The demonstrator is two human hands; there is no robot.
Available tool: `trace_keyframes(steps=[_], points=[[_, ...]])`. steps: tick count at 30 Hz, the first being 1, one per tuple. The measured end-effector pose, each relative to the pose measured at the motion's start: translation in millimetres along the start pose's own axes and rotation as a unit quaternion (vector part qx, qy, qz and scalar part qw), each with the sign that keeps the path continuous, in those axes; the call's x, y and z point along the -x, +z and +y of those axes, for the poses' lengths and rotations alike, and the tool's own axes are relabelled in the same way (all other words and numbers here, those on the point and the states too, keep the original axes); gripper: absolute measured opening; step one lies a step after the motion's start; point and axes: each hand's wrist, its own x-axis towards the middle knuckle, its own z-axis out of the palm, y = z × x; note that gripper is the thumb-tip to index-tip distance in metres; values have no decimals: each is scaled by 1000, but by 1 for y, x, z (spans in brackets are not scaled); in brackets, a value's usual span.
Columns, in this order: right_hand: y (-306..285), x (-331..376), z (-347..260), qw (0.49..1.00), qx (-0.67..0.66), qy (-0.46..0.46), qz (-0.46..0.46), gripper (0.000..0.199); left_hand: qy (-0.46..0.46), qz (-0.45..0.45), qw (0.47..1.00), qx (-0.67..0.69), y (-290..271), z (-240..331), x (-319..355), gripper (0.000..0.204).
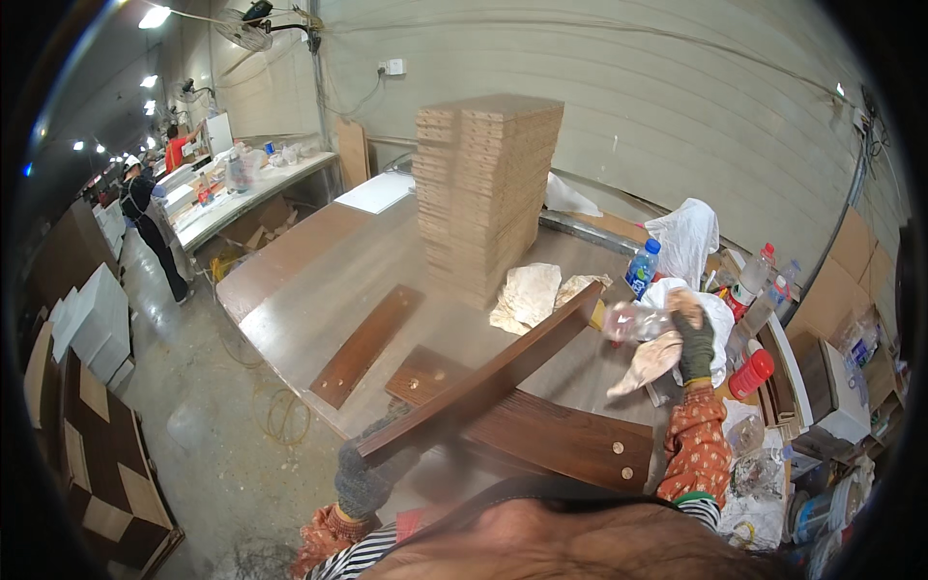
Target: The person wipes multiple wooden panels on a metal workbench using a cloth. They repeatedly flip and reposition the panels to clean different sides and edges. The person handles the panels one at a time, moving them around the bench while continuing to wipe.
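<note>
Gripping the near end of the board, the left hand is holding it over the table; its long side is slanting toward the right hand, clutching a bottle and rag.

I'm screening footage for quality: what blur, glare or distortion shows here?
Head view: the clear item at the right hand looks smeared, probably by motion; head view: ceiling lights glare white at upper left; head view: lines on the wall bow, and the picture's rim is black.
</note>
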Motion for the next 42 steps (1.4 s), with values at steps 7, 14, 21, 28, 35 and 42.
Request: trace_keyframes(steps=[7,14,21,28,35,42], points=[[-25,51,-7,827,-510,228,62,20,-97,-9,995,22,-2,12,7,36],[-17,36,19,992,100,-11,80,45,-141,58,986,73,4,6,6,41],[26,13,0,919,280,-89,-263,65,-93,110,977,156,2,-10,20,47],[34,-2,-167,965,116,-173,-162,55,-119,64,989,54,0,6,26,46],[140,135,-277,738,-11,-520,-430,39,-52,34,997,-47,7,27,30,42],[150,72,-231,713,163,-529,-430,23,-125,116,983,-61,-1,-16,40,38]])
